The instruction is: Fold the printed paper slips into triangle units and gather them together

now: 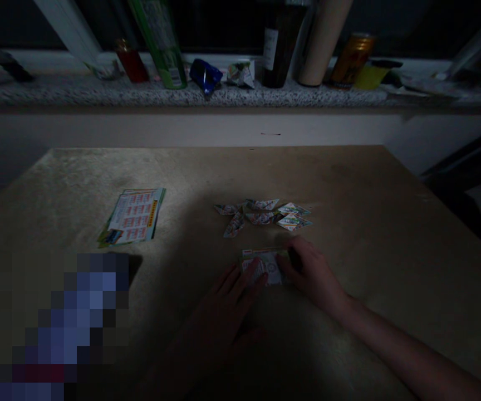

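A printed sheet of paper (272, 272) lies on the table in front of me. My left hand (229, 303) rests on its left part, fingers stretched out and lying flat. At the sheet's right edge, my right hand (313, 273) has its fingers curled and closed on the paper; the exact grip is partly hidden in the dim light. Just beyond the sheet lie several folded paper pieces with pointed ends, including a folded piece (294, 222) at the right of the group and another (234, 224) at the left.
A stack of printed sheets (134, 217) lies at the left of the table (349, 184). A blurred-out long object (69, 328) occupies the lower left. On the windowsill (232, 100) stand a red bottle (132, 62), a dark bottle (280, 50) and an orange can (352, 60).
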